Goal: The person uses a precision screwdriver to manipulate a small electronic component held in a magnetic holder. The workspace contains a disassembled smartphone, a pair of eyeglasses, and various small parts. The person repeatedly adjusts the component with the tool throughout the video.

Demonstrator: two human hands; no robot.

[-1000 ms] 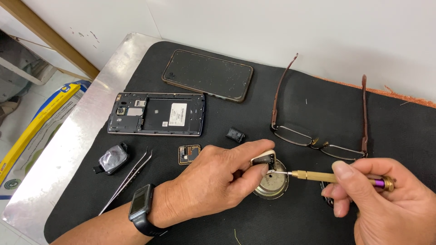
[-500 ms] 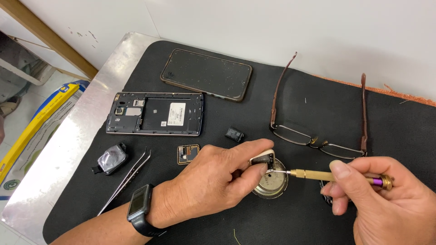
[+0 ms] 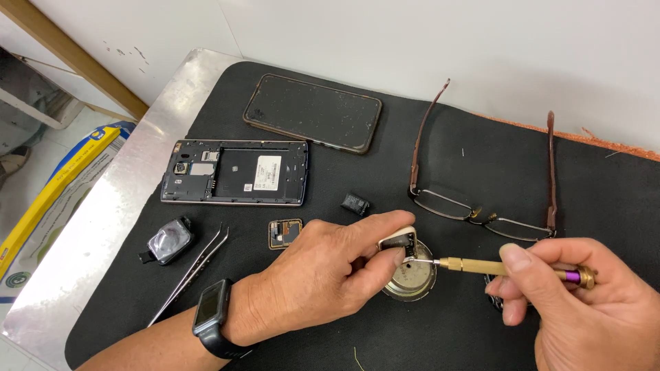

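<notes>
My left hand (image 3: 316, 278), with a dark smartwatch on its wrist, pinches a small square metal-framed part (image 3: 397, 242) between thumb and forefinger. It holds that part over a round metal dish (image 3: 411, 280) on the black mat (image 3: 481, 172). My right hand (image 3: 591, 309) grips a brass precision screwdriver (image 3: 509, 266) with a purple end. The screwdriver's thin tip touches the right edge of the small part.
An opened phone body (image 3: 234, 172) and a dark phone back cover (image 3: 313, 112) lie at the mat's upper left. Brown-armed glasses (image 3: 481, 199) sit upper right. Tweezers (image 3: 192, 271), a small watch body (image 3: 168, 240), a little square module (image 3: 284, 232) and a black chip (image 3: 355, 204) lie left of my hands.
</notes>
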